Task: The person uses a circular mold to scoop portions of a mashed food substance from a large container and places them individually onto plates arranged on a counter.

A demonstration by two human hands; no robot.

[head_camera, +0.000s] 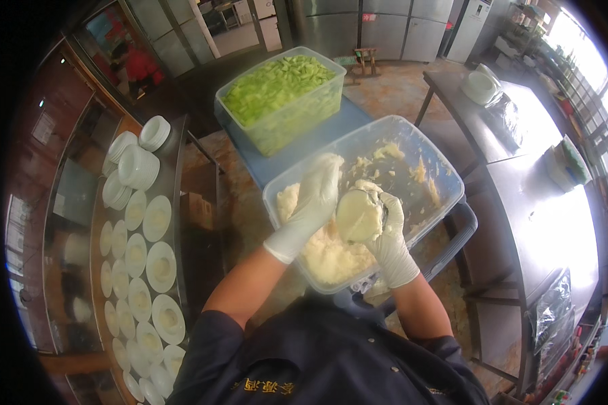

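A clear plastic tub (438,164) of pale, sticky mash (334,258) lies before me, with the mash heaped at its near left and smears on the far right floor. My right hand (392,238), in a whitish disposable glove, grips a small round bowl or cup (361,215) whose mouth is packed level with the same mash. Bits of it cling around the rim and on the fingers. Held on edge just left of the bowl is my gloved left hand (318,190), its fingertips coated with mash. Whatever its palm holds is hidden.
On a cart with a blue top (329,121) stands another tub (278,134) of chopped green vegetable. White plates (162,268) with pale mounds and stacked dishes (139,167) cover the left table. A steel table (537,197) runs along the right. One person in red (139,68) is far left.
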